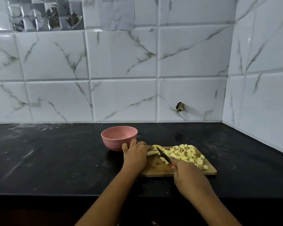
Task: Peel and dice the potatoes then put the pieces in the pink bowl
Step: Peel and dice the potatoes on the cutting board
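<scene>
- At the near right part of the wooden cutting board [155, 168], the right hand [186, 175] is clenched around the red handle of a knife [164, 156].
- From that hand the knife's dark blade runs away and to the left. Its long axis lies diagonal to the board and its tip points at the board's far left corner.
- Over the board's left edge, the left hand [135, 154] holds down an uncut potato piece [153, 150] with bent fingers. The thumb is spread towards the bowl.
- This pale piece lies at the board's far left corner, its long axis roughly left to right, with the knife tip just beside it. The fingers hide its left end.
- Right of the blade, a heap of diced potato [185, 154] covers the board's far right half. A few cubes trail towards the near right corner, and some show brown skin.
- Just beyond the board's left corner, the pink bowl [119, 137] stands upright on the black counter [55, 160], close behind the left hand.
- Behind the board rises a white marble-look tiled wall [121, 62] with a small dark hole [180, 106] above the board's right end.
- High above the board, a paper sheet [118, 12] carries print too small to read, and a grey picture panel [46, 13] hangs to its left.
</scene>
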